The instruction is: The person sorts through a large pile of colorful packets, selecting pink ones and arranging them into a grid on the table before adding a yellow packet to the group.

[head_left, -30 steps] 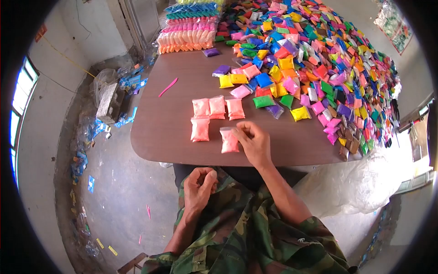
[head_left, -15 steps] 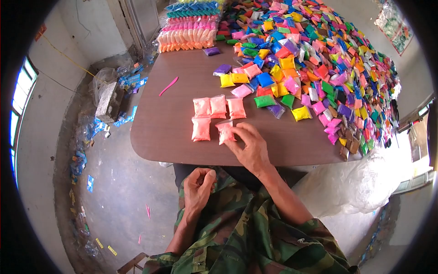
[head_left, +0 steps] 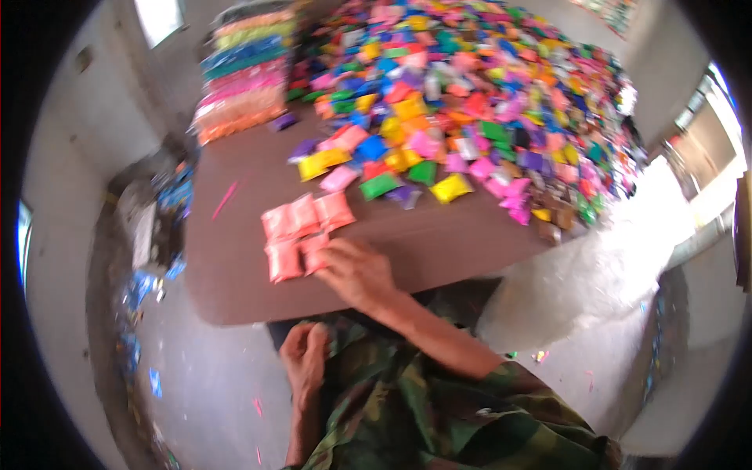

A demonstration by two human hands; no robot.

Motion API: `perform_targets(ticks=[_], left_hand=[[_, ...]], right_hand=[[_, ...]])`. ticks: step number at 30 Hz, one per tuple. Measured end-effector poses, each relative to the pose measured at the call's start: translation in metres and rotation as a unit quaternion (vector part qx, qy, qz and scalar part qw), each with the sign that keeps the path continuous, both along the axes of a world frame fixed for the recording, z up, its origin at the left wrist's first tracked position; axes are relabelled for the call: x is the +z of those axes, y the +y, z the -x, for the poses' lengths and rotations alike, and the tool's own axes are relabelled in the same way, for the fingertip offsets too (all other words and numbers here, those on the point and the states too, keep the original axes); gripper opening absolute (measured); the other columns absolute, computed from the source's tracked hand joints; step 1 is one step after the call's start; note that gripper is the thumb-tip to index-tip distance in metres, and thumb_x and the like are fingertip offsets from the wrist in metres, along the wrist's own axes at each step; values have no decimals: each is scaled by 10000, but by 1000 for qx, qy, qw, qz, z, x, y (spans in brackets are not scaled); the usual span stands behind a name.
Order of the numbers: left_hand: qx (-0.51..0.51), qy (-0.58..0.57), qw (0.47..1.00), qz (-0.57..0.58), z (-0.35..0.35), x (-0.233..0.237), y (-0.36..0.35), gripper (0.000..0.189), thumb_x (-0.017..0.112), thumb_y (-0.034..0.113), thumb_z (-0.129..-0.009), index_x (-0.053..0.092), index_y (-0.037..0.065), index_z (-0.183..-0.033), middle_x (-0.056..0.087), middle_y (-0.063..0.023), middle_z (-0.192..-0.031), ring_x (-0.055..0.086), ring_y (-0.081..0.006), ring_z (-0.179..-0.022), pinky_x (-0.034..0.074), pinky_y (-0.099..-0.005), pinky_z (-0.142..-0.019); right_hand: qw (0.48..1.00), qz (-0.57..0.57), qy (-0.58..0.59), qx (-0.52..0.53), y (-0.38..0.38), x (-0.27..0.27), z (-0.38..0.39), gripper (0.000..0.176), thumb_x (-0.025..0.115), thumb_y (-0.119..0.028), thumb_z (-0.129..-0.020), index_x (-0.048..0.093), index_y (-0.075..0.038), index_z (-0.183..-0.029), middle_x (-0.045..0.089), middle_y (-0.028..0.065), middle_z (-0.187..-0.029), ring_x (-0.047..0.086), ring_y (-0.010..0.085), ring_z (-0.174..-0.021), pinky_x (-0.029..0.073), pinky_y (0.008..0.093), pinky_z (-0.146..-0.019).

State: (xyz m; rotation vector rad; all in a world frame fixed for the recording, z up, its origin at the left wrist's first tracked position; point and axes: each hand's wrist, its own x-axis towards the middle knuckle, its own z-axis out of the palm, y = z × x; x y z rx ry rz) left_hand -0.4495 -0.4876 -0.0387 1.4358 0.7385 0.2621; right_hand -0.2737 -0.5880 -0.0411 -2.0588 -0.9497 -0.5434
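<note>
My right hand [head_left: 356, 270] reaches over the table, its fingertips closed on the right edge of a small salmon-pink packet [head_left: 314, 252]. That packet lies beside another salmon-pink packet [head_left: 283, 261], in the nearer of two rows. Three more of the same colour make up the farther row, among them a packet [head_left: 334, 210] at its right end. Near my lap, below the table edge, my left hand [head_left: 305, 356] is curled closed, and no object shows in it. Motion blurs the view somewhat.
A big heap of multicoloured packets [head_left: 478, 102] covers the back and right of the brown table [head_left: 235, 290]. Stacked bagged packets [head_left: 243, 74] stand at the back left. A pink stick [head_left: 225, 200] lies at left. Clear plastic sheeting [head_left: 564, 274] bulges beside the table's right front.
My right hand has moved the salmon-pink packet left, up against the other one in the near row. The head view has swung, shifting the scene left. My left hand stays curled.
</note>
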Motion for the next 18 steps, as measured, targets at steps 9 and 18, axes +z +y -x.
perform_targets(ticks=[9,18], left_hand=[[-55,-8,992,-109,6,-10,11,280,642,280,-1028,644,3,-983,626,-53,-786,558,-125,-688,451,-284,-616],[-137,76,977,-146,0,11,0,392,623,383,-1049,657,8,-1157,665,-69,-925,594,-154,-784,509,-314,-688]], right_hand=[[992,-71,56,-90,-79,24,-12,252,726,-275,-930,680,-119,-1122,715,103,-1074,704,325,-947,586,439,-788],[899,-114,-12,-424,-332,51,-123,143,695,-210,-920,735,-103,-1004,726,134,-944,717,334,-895,551,452,-747]])
